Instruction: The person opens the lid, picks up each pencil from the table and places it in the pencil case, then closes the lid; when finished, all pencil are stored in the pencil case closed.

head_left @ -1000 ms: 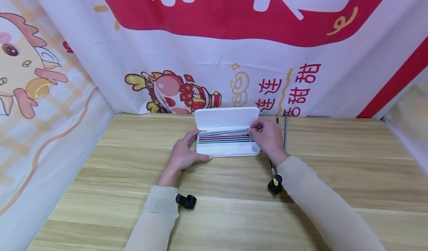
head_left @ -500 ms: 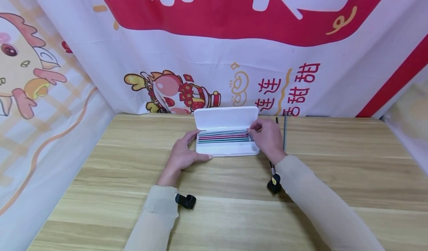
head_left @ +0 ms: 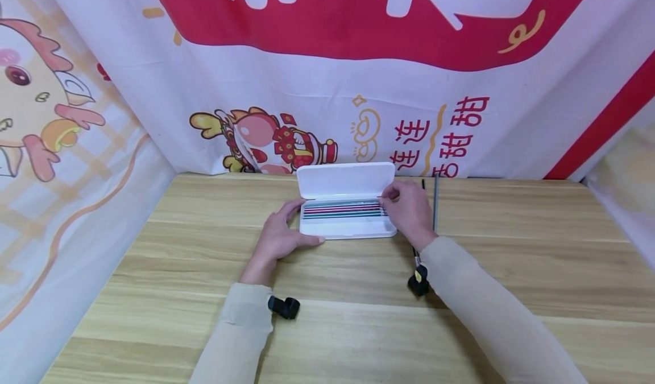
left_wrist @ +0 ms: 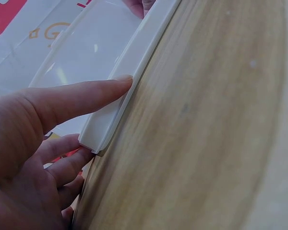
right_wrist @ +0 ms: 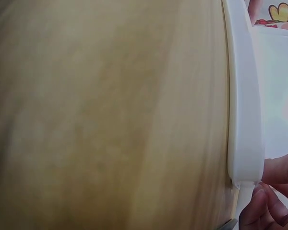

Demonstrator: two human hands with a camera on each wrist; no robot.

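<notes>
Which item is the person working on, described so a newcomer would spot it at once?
On the wooden table, near the far edge below the cartoon banner, lies a white pencil case with its lid up. The left hand steadies one end, the right hand pinches at the other. Only it holds a row of coloured pencils.

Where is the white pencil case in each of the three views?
Head: the white pencil case lies open at centre, between both hands.
Left wrist: its front wall runs diagonally, with the left hand touching it.
Right wrist: its edge runs down the right side.
Shared landmark: the wooden table.
</notes>
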